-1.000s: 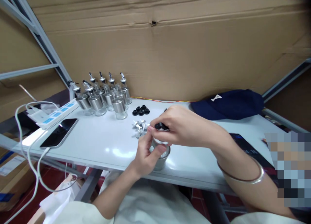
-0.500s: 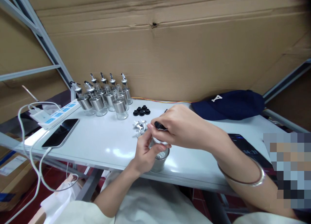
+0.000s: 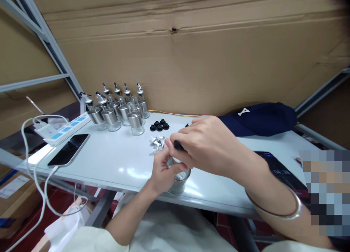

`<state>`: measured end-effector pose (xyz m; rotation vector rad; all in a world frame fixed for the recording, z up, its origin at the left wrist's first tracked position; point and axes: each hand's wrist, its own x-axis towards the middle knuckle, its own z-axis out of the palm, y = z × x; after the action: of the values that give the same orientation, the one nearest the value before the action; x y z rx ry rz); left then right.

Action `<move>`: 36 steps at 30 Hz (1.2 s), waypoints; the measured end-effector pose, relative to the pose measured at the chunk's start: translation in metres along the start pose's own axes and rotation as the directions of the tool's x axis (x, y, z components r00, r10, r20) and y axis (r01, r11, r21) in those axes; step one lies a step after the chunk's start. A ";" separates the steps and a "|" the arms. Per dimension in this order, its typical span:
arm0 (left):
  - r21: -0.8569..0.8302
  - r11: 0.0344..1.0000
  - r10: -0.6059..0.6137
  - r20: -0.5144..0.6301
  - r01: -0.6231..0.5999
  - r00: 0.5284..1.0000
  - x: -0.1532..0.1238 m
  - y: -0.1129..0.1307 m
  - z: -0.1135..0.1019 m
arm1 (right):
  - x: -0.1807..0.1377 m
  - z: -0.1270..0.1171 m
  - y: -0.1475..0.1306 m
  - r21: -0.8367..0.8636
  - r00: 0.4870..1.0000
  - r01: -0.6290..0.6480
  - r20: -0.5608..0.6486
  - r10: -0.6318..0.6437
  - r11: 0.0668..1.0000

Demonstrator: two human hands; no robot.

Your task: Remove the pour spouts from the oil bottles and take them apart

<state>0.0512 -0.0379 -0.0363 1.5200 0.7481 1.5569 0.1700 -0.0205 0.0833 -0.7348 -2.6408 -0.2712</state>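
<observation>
My left hand point(image 3: 162, 172) is wrapped round a small glass bottle with a steel sleeve point(image 3: 179, 182) standing near the table's front edge. My right hand point(image 3: 205, 144) is over the bottle's mouth, its fingers pinched on a small black stopper point(image 3: 177, 146). A few silver spout pieces point(image 3: 156, 141) lie just behind my hands, and a cluster of black stoppers point(image 3: 159, 125) sits further back. Several finished bottles with metal pourers point(image 3: 117, 108) stand in rows at the back left.
A phone point(image 3: 68, 149) lies at the left on the white table point(image 3: 115, 161), cabled to a power strip point(image 3: 61, 130). A navy cap point(image 3: 259, 119) lies at the back right, and a second phone point(image 3: 279, 170) at the right. Cardboard forms the back wall.
My right hand has closed down further over the bottle's mouth and covers more of the black stopper. The left hand and bottle have barely moved.
</observation>
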 end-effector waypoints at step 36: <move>-0.142 0.987 -0.068 0.074 0.078 0.995 -0.002 -0.004 -0.002 | 0.019 0.025 0.050 0.792 0.905 -0.405 0.419 0.077 0.457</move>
<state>0.0501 -0.0374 -0.0406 1.4173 0.6307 1.4649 0.1737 0.0370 0.0722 -0.7863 -2.3828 1.3231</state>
